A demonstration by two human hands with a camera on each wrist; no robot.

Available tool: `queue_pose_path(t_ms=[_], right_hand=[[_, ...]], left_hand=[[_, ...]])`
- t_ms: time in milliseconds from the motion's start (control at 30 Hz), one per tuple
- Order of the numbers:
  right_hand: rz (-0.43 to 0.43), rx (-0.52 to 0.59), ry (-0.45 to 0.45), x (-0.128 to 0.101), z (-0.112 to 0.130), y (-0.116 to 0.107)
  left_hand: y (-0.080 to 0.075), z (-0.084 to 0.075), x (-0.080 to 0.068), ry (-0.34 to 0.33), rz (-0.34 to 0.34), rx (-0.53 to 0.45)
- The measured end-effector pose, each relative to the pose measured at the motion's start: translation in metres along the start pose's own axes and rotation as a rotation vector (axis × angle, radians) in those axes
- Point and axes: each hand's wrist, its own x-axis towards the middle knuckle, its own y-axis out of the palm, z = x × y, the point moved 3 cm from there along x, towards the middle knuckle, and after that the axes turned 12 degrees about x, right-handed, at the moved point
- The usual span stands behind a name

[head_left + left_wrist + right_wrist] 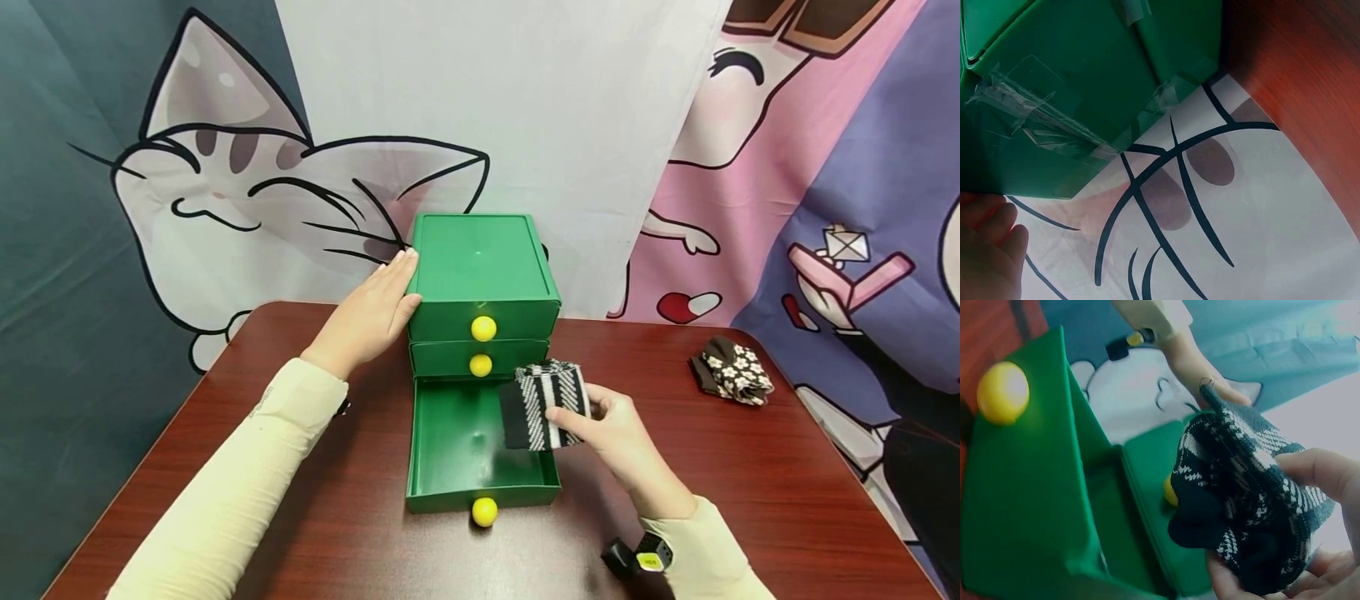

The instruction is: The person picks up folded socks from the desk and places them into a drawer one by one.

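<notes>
A green drawer box (480,258) with yellow ball knobs stands on the table, its bottom drawer (450,450) pulled out and the two above it closed. My left hand (371,312) rests with straight fingers against the box's upper left side. In the left wrist view, part of that hand (991,244) shows beside the taped green wall. My right hand (615,433) pinches a folded black-and-white patterned sock (543,408) between thumb and fingers, over the right part of the bottom drawer. The right wrist view shows the sock's (1247,500) folded layers.
A folded brown sock with white flowers (731,372) lies at the table's right edge. Cartoon-printed cloth (480,100) hangs behind the reddish-brown table (360,500). The bottom drawer's yellow knob (484,512) sticks out toward the front.
</notes>
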Motion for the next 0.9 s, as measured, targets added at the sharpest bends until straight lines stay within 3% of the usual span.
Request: queue_pose_path(t_ms=[400, 767, 900], right_hand=[[0.138, 0.092, 0.105, 0.019, -0.027, 0.050], [0.150, -0.007, 0.161, 0.032, -0.047, 0.082], [0.124, -0.127, 0.118, 0.035, -0.051, 0.088]], left_hand=[[-0.002, 0.001, 0.002, 0.011, 0.009, 0.055], [-0.005, 0.002, 0.003, 0.025, 0.024, 0.095], [-0.004, 0.003, 0.003, 0.026, 0.017, 0.110]])
